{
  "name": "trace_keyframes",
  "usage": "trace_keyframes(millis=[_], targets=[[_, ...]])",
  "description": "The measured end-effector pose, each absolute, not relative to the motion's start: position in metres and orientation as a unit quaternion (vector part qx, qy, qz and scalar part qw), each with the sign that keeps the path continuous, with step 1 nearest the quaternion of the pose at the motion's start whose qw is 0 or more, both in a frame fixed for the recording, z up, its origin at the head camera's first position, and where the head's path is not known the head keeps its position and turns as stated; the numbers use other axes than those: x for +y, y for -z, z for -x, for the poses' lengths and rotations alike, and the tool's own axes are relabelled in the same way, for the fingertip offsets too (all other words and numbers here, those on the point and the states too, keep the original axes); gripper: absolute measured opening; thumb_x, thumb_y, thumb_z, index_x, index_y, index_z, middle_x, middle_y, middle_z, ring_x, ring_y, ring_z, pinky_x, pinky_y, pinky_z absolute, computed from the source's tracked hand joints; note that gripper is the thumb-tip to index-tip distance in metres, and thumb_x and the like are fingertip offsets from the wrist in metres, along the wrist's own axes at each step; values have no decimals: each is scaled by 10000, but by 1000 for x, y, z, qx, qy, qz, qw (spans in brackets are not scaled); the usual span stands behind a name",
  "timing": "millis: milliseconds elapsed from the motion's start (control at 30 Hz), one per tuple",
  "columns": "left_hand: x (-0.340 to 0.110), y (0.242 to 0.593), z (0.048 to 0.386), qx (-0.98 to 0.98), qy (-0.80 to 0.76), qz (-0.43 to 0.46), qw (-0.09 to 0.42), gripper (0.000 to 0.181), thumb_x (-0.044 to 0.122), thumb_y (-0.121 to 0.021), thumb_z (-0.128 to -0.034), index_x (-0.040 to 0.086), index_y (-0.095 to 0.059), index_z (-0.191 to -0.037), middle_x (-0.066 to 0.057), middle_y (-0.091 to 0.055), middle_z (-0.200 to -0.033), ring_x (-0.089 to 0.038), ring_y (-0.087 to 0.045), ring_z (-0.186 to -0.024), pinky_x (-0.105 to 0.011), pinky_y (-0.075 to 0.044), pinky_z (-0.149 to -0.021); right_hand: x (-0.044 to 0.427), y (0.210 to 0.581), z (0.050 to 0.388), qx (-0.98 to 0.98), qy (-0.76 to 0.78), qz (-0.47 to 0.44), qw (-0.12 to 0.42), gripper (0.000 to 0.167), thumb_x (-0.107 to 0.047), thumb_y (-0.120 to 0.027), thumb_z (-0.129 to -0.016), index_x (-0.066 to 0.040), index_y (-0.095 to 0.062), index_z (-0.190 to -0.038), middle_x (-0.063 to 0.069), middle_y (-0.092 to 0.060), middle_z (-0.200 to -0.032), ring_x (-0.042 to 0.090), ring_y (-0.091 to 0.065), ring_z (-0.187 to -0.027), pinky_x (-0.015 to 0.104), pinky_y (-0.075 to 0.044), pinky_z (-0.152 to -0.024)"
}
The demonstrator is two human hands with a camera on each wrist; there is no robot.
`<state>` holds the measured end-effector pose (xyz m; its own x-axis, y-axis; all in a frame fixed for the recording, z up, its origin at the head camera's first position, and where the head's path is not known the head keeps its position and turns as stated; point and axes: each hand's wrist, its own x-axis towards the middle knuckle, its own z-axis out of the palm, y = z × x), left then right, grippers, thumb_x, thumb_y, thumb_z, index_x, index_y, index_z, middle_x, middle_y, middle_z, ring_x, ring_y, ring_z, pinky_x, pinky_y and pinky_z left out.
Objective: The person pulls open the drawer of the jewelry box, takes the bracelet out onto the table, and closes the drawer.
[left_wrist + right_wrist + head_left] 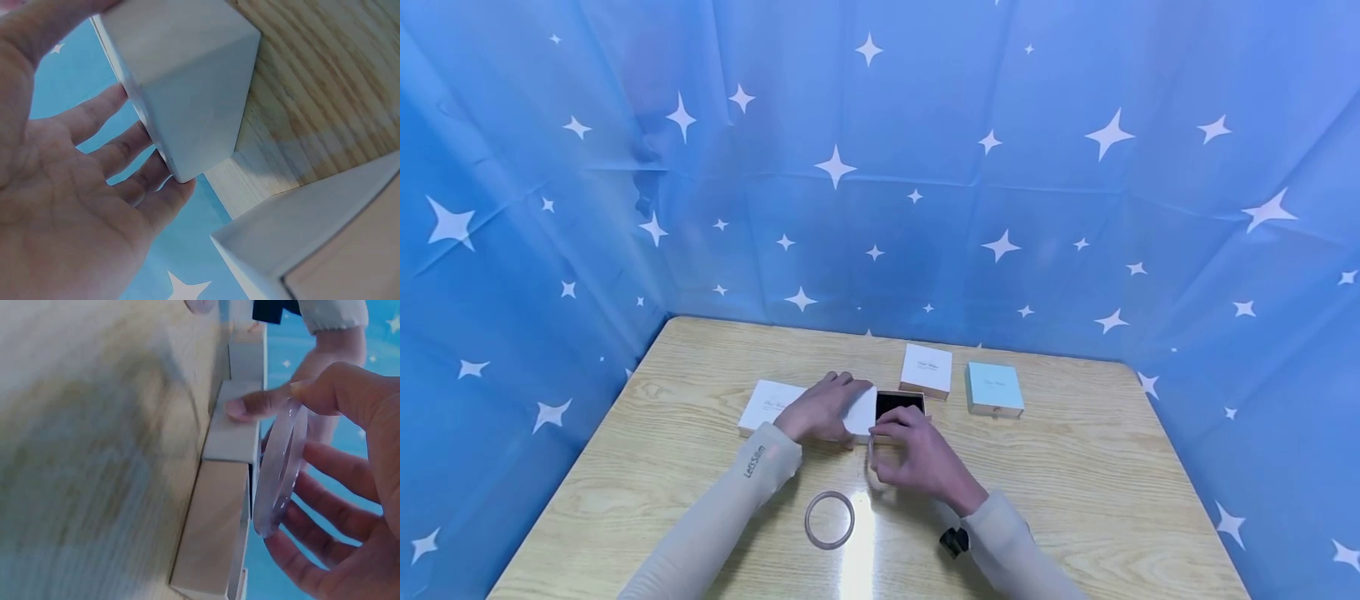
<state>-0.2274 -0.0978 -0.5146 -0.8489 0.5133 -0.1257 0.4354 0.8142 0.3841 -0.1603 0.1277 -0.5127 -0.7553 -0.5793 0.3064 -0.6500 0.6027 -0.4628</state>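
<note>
My left hand [826, 408] grips a white box sleeve [861, 413], thumb on its near side and fingers over its far side; in the left wrist view the fingertips press the white box [194, 106]. From the sleeve's right end a drawer with a black interior [898, 403] stands pulled out. In front of this drawer my right hand [917, 454] holds a translucent bangle [281, 469] on edge between thumb and fingers. A second bangle [808, 521] lies flat on the table nearer the front.
Another white box [767, 406] lies left of the gripped one. Behind and to the right stand a white box [927, 368] and a light blue box [994, 387] on the wooden table [1075, 467]. A blue curtain with white stars [925, 208] surrounds the table.
</note>
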Motion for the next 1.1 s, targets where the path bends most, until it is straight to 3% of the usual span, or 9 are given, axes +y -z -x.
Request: trace_keyframes(millis=[433,700,1100], targets=[[-98,514,226,945,-184,-245,115,1027,285,-952,-670,204,-436,-1554,-47,-550,-1400,-333,-463,-1385,-463,-434,-1141,128,524,135,-895,-248,-369,26,405,-273,-864,-750,-148,-781,-1127,-15,-670,-1191,141,-546,-1107,332,-556,-953],[-96,512,227,947,-175,-235,132,1018,307,-937,-699,237,-411,-1568,-61,-513,-1488,-387,-365,-1489,-510,-356,-1209,129,529,120,-897,-240,-371,-18,422,-271,-865,-747,-151,-778,-1141,-59,-646,-1162,121,-540,-1125,316,-540,-971],[-98,513,227,947,-177,-236,126,1023,320,-940,-697,234,-410,-1569,-50,-523,-1462,-359,-405,-1455,-480,-397,-1179,130,539,108,-887,-234,-398,-8,409,-303,-885,-713,-194,-776,-1092,-99,-651,-1110,74,-543,-1060,244,-529,-909]])
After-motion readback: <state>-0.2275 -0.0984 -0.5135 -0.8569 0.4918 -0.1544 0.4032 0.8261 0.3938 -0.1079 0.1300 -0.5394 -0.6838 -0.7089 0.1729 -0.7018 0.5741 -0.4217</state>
